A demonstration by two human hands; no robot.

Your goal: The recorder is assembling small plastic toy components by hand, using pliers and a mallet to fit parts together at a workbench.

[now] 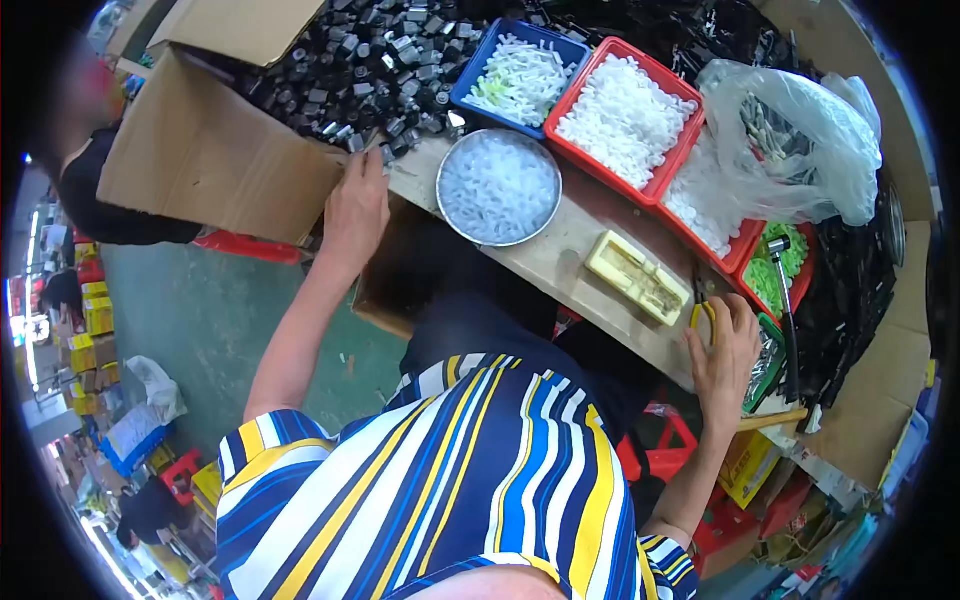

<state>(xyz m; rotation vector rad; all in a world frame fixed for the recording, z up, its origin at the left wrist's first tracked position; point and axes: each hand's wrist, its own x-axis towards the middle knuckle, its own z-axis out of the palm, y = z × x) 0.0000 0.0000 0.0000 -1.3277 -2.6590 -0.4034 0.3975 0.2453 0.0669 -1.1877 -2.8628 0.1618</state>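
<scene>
My left hand (358, 210) reaches to the table's left edge, beside a brown cardboard flap (220, 155) and a heap of small shiny black caps (375, 70). Its fingertips are pressed together; whatever is between them is too small to make out. At the table's right end, my right hand (728, 345) curls around a hand tool with yellow handles (703, 320), which looks like pliers and is partly hidden by the fingers. Between the hands sit a round metal bowl (499, 188) of translucent small parts and a cream-coloured block fixture (637, 278) with a recessed groove.
A blue tray (578, 50) and red trays (690, 100) hold white plastic pieces; green pieces (778, 265) fill another. A clear plastic bag (800, 140) lies over the trays. A small hammer (786, 310) rests near black strips (850, 310). Another person (120, 195) is at far left.
</scene>
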